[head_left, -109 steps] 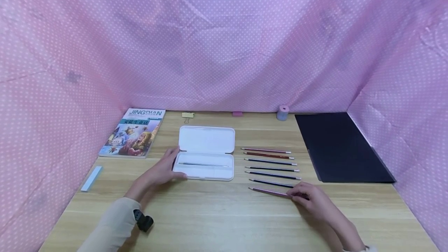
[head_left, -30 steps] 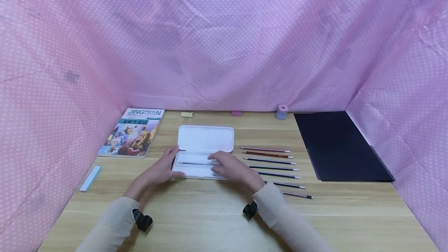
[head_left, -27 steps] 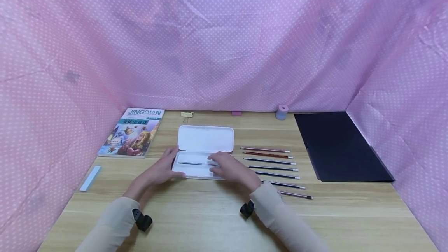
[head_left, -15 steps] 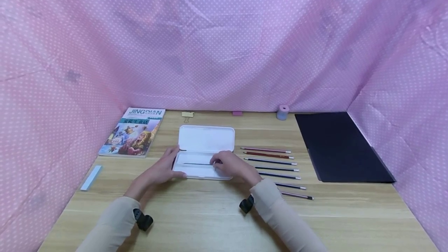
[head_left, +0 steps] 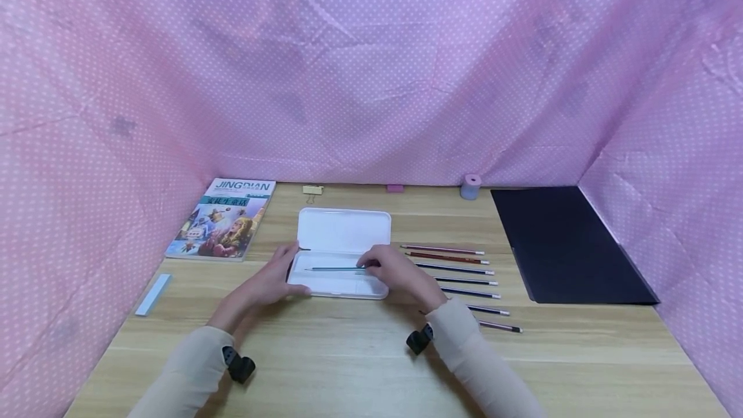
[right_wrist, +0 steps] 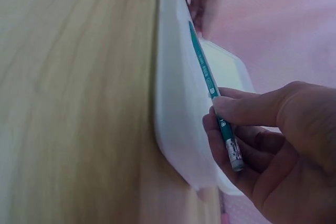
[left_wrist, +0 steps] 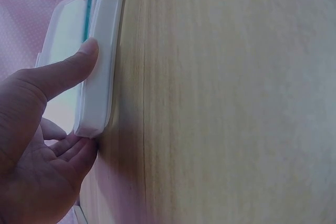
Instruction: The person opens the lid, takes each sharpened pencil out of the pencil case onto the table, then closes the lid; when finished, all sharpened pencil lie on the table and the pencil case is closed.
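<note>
A white pencil case [head_left: 325,286] lies on the table with its lid [head_left: 344,229] folded back. My left hand [head_left: 271,279] grips the case's left end, its thumb on the front rim and fingers around the far side. Over the tray, my right hand [head_left: 395,269] pinches a green pencil [right_wrist: 205,69] near its eraser end. The pencil's point is toward the left, as the head view shows. To the right of the case lies a column of pencils [head_left: 458,269], several of them dark, one orange-brown [head_left: 449,257] and one dark red [head_left: 444,250]. My right forearm hides some of their tips.
A magazine [head_left: 223,219] and a pale blue strip [head_left: 153,295] lie to the left. Along the back are a yellow binder clip [head_left: 313,190], a pink block [head_left: 395,188] and a pink-and-blue cylinder [head_left: 471,187]. At right lies a black folder [head_left: 571,247]. Pink cloth hangs around the table.
From the pencil column, my right hand has come over to the case, taken hold of the pencil in it, and raised it slightly. The left hand has stayed at the case's end.
</note>
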The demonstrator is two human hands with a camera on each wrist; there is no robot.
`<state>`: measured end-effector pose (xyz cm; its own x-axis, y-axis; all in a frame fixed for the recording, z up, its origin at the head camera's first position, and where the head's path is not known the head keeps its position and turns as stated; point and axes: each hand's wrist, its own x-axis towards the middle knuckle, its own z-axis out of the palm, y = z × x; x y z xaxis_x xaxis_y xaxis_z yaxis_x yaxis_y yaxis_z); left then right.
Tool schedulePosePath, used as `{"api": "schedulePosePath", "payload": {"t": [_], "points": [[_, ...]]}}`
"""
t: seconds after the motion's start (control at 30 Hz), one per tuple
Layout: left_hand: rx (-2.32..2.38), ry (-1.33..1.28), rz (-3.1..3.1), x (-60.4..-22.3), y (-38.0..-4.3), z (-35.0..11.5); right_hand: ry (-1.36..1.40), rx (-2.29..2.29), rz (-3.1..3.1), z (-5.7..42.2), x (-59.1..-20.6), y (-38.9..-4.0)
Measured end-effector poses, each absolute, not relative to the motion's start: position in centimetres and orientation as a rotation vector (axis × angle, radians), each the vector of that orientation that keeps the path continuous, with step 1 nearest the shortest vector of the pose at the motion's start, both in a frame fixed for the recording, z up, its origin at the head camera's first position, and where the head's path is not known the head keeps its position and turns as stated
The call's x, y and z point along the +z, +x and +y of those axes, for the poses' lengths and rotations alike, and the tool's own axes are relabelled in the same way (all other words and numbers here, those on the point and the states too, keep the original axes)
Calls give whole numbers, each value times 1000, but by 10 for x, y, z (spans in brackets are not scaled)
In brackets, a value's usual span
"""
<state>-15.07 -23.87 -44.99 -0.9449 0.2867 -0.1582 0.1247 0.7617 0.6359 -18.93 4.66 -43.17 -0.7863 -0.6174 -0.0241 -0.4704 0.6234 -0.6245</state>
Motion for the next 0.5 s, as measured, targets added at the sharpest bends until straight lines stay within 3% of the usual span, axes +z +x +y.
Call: {"api": "schedulePosePath", "payload": {"t": [0.5], "points": [[953, 330, 2718, -448, -150, -237, -943, -1101, 2799, 134, -412, -159]]}}
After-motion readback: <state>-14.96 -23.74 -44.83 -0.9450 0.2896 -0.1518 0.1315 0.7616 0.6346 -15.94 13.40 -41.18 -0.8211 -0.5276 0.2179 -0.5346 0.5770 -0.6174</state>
